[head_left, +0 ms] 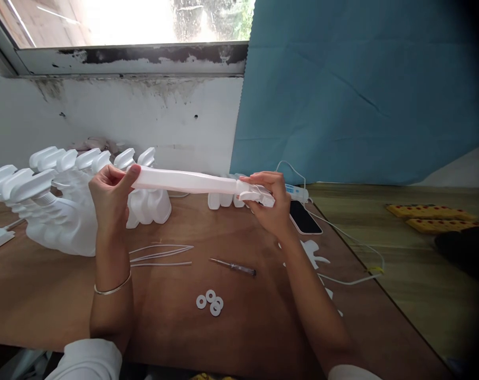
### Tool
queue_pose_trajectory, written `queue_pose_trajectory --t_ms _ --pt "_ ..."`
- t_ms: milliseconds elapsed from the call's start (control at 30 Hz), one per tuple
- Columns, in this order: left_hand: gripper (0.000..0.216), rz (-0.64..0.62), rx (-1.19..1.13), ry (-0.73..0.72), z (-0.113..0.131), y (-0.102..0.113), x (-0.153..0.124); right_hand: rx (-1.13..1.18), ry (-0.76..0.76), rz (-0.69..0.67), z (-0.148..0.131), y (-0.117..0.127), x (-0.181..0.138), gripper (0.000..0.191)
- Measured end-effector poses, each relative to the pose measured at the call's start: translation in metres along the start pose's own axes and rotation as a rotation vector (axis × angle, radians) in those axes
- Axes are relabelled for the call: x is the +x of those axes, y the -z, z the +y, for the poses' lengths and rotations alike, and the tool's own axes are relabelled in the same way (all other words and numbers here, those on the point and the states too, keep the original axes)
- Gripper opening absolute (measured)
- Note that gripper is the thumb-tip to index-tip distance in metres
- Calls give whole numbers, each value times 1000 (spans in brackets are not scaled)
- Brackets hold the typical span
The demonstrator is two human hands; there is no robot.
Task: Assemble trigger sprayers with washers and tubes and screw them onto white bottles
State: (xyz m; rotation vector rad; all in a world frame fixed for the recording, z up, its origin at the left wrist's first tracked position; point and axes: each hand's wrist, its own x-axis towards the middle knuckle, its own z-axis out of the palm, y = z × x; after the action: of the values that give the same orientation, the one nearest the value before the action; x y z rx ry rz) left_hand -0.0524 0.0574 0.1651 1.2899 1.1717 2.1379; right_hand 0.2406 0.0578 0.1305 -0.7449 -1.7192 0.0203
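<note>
A long, slender white plastic piece (187, 180) is held up level above the table between both hands. My left hand (114, 192) pinches its left end between thumb and fingers. At the other end, my right hand (271, 200) closes around a smaller jointed white part (257, 195) that meets the long piece; its exact shape is partly covered by the fingers. Below the hands lie a small screwdriver (235, 266) with a clear handle, several white ring washers (210, 295) and thin white cords (160, 254).
Nested white hollow plastic shapes (65, 216) crowd the table's left side. A phone (304, 217), a power strip (297, 192) and flat white cut-out parts (312, 253) are at the right. A cable (350, 283) hangs past the table's right edge; a blue cloth (342, 95) covers the wall behind.
</note>
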Motion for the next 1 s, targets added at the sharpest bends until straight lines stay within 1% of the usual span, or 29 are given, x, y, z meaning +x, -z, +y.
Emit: queue_pose_trajectory --t_ms 67,200,267,333,400,467,533,600,667,767,900,1000 --pt "38 -20 -69 -33 -1 -2 1 3 -7 26 1 0 0 36" --pt "34 -107 -320 -197 1 -3 3 93 -84 47 2 -2 -2 36" --pt "31 -98 -423 -183 2 -3 3 108 -86 66 1 -3 -3 35" --pt "29 -110 -459 -97 3 -4 2 83 -38 85 -2 -6 -4 34" --pt "29 -167 -390 5 3 -5 0 44 33 89 -4 -8 -3 33" --pt "31 -239 -274 134 1 -4 0 20 90 87 -7 -9 -3 31" --pt "38 -288 -168 251 -3 -1 1 6 110 90 -8 -9 -2 28" --pt "45 -348 -94 300 -5 4 4 -2 111 90 -9 -8 -1 26" --pt "56 -418 -56 288 -6 11 7 4 100 94 -9 -7 -2 24" --pt "72 -528 -38 251 0 20 8 62 55 112 -8 -7 -4 28" --pt "71 -625 42 177 7 28 7 202 -7 96 -8 -7 -5 35" --pt "73 -648 150 138 7 31 8 244 -3 23 -8 -4 -4 30"
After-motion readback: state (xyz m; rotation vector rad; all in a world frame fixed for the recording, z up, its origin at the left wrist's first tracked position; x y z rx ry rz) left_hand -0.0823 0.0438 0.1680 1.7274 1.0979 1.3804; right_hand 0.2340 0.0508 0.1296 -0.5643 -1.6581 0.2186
